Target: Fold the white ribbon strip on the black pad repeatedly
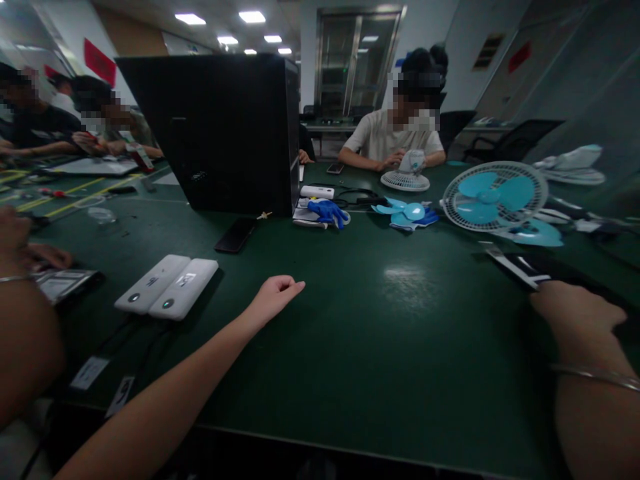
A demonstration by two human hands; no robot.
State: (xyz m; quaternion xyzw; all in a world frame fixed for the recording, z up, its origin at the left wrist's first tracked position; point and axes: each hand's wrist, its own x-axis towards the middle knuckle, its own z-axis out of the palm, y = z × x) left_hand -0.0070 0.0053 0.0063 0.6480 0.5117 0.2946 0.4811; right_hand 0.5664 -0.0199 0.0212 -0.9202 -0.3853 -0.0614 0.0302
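Note:
My left hand (pixel 277 298) rests on the green table with its fingers curled in and the thumb pointing right; nothing shows in it. Two white power-bank-like boxes (pixel 167 287) with cables lie side by side to its left. At the right, my right hand (pixel 575 310) is closed at a black object with a silver strip (pixel 517 267); its fingers are mostly hidden, and I cannot make out the object's kind. Beyond that hand stands a round fan head (pixel 495 197) with blue blades and a pale grille, with another blue fan blade (pixel 537 233) below it.
A large black computer-case-like box (pixel 215 133) stands at the back left, a dark phone (pixel 236 235) before it. Blue-and-white gloves (pixel 327 213) and a blue fan blade (pixel 405 211) lie mid-table. Across, a person (pixel 400 137) handles a fan part (pixel 406 177). Another person's arm (pixel 25 333) is at left.

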